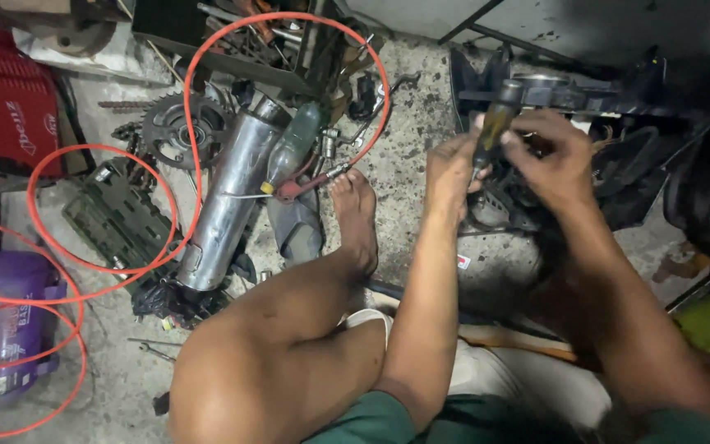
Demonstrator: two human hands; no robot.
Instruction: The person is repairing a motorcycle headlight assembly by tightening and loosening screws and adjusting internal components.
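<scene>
- The right hand (556,156) was seen clenched around the amber-and-black plastic handle of a screwdriver (495,123), held almost upright near the top of the frame.
- The left hand (452,177) was closed lightly about the lower part of the same tool, its fingers steadying the shaft where it met the dark, greasy engine part (503,201) beneath.
- The tip of the screwdriver was hidden between the hands, so its seat in any fastener could not be told.
- For the turning to go well, it is judged that the shaft should be kept in line with the fastener and pressed down firmly, with the left hand used only as a guide, so that slipping is avoided.
- A bare foot (357,218) was rested on the stained concrete floor (421,107), just beside the work.
- Further left, a long silver metal exhaust pipe (228,197) was laid on the floor, with a toothed steel sprocket (181,127) near its upper end.
- A thin orange hose (195,99) was looped over these parts and around a purple plastic tub (10,316) at the left edge.
- The floor was crowded with scattered tools and dim towards the right.
</scene>
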